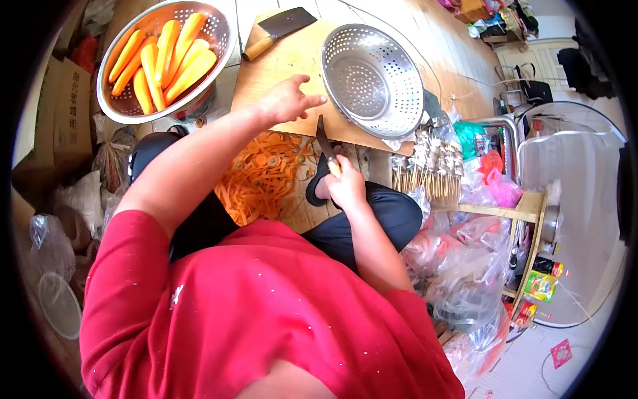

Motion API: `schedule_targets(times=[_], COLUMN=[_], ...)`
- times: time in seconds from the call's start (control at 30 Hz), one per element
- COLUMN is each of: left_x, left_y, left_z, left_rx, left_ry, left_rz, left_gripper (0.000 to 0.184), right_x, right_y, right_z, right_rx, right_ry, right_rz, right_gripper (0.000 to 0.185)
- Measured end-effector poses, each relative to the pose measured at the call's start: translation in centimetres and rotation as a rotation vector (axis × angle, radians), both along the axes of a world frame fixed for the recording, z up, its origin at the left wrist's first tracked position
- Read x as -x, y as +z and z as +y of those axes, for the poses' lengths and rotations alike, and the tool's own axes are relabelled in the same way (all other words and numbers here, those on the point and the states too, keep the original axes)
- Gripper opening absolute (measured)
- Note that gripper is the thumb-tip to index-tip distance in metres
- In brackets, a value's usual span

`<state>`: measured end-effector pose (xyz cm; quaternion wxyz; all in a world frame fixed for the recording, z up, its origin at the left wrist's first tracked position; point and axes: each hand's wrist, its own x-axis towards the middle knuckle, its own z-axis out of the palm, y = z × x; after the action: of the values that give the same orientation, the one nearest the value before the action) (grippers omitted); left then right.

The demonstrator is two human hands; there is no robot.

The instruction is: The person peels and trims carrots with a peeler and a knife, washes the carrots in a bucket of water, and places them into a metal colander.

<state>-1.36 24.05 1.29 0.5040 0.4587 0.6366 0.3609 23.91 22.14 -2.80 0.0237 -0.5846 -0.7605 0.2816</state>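
Observation:
My left hand (290, 101) is over the wooden board (276, 80) with its fingers spread and nothing in it, just left of an empty metal colander (362, 86). In my right hand (347, 183) is the wooden handle of a knife (325, 141), its dark blade pointing up toward the board's front edge. Several peeled carrots (159, 60) lie in a second colander (224, 41) at the upper left. A cleaver (286, 23) rests flat on the board's far part. Orange peelings (259, 179) and carrot ends are heaped on the floor between my legs.
Skewers of food (432, 159) stand right of the board. Plastic bags (465, 266) and a wooden shelf (530, 206) are farther right, beside a mesh cover (571, 219). Cardboard boxes (56, 113) and a clear bag (50, 243) are at the left.

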Motion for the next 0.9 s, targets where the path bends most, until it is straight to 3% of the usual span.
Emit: schedule_targets(times=[0.13,0.17,0.2,0.27,0.3,0.47,0.6,0.73,0.9], left_x=[-3.8,-4.6,-4.9,-5.3,-6.0,-4.6,-0.3,1.0,0.9], left_y=[-1.0,-1.2,-2.1,-3.9,-3.8,-2.3,-0.9,0.5,-1.3], left_z=[3.6,4.3,5.0,6.7,7.0,4.4,-1.6,-7.3,-11.3], left_rx=[0.221,0.221,0.222,0.26,0.24,0.257,0.184,0.107,0.219], left_ry=[0.333,0.364,0.35,0.174,0.236,0.513,0.57,0.638,0.656], left_rz=[-0.378,-0.37,-0.359,-0.495,-0.465,-0.477,-0.509,-0.397,-0.378], left_gripper=[0.092,0.072,0.072,0.044,0.028,0.023,0.012,0.019,0.027], right_x=[-2.0,-2.4,-2.8,-3.4,-3.7,-4.5,-4.4,-3.1,-1.5], right_y=[0.5,0.4,0.3,0.2,0.1,1.0,0.5,0.3,-0.1], right_z=[-1.9,-1.9,-2.1,-2.1,-2.1,-0.9,1.9,5.6,9.4], right_rx=[-0.009,-0.01,-0.037,-0.065,-0.066,0.045,0.036,-0.034,-0.03], right_ry=[0.023,0.01,0.018,0.005,-0.012,-0.166,-0.229,-0.202,-0.221], right_rz=[-0.028,-0.018,0.0,0.03,0.038,0.023,0.05,0.042,0.021], right_gripper=[0.049,0.049,0.049,0.048,0.048,0.046,0.042,0.043,0.047])
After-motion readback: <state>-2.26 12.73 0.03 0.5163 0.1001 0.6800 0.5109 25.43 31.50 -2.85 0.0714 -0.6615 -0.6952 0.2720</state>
